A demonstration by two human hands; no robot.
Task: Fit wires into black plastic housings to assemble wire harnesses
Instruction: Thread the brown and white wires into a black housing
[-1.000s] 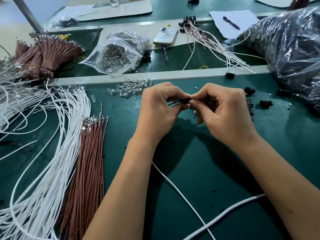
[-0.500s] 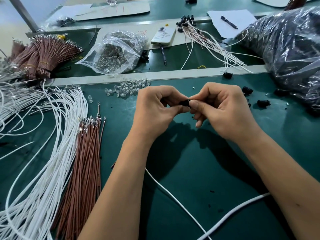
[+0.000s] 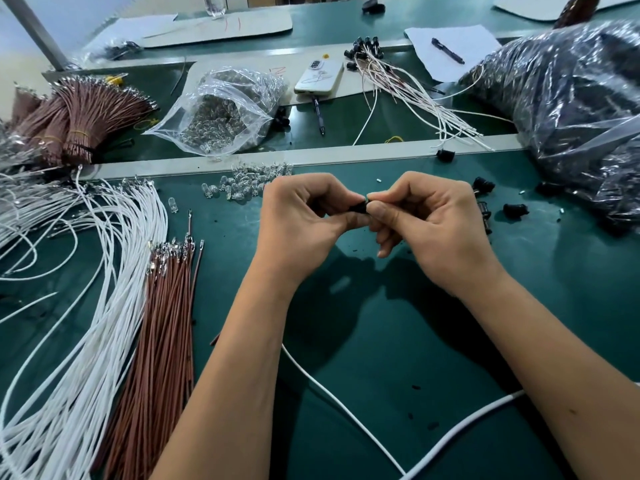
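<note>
Nearest the viewer, on the green mat [image 3: 433, 358]: one loose white wire [image 3: 332, 393], running from under the left forearm toward the near edge.

Mid-bench, held above the mat: black housing [image 3: 360, 206], pinched between both hands, long axis lying left to right. Left hand [image 3: 301, 223] curls thumb and forefinger round its left end; right hand [image 3: 429, 223] pinches its right end with thumb and forefinger, remaining fingers folded beneath. Both hands are equally close; fingertips nearly meet over the part. Whether a wire is already seated cannot be told, the fingers covering the entry. Judgement: the insertion turns on pushing along that left-right axis.

Left of the hands: brown wires [image 3: 162, 323] laid lengthwise, terminals pointing away; white wires [image 3: 86, 306] fanned beside them.

Just beyond the hands: clear bulbs [image 3: 242, 185], scattered. Right: spare black housings [image 3: 516, 210], loose, near the right hand.

Far: bag of bulbs [image 3: 221, 109]; bundled brown wires [image 3: 86, 116]; finished harnesses [image 3: 408, 84]; phone [image 3: 318, 76]; large plastic bag [image 3: 571, 98].

Nothing stands between the hands.
</note>
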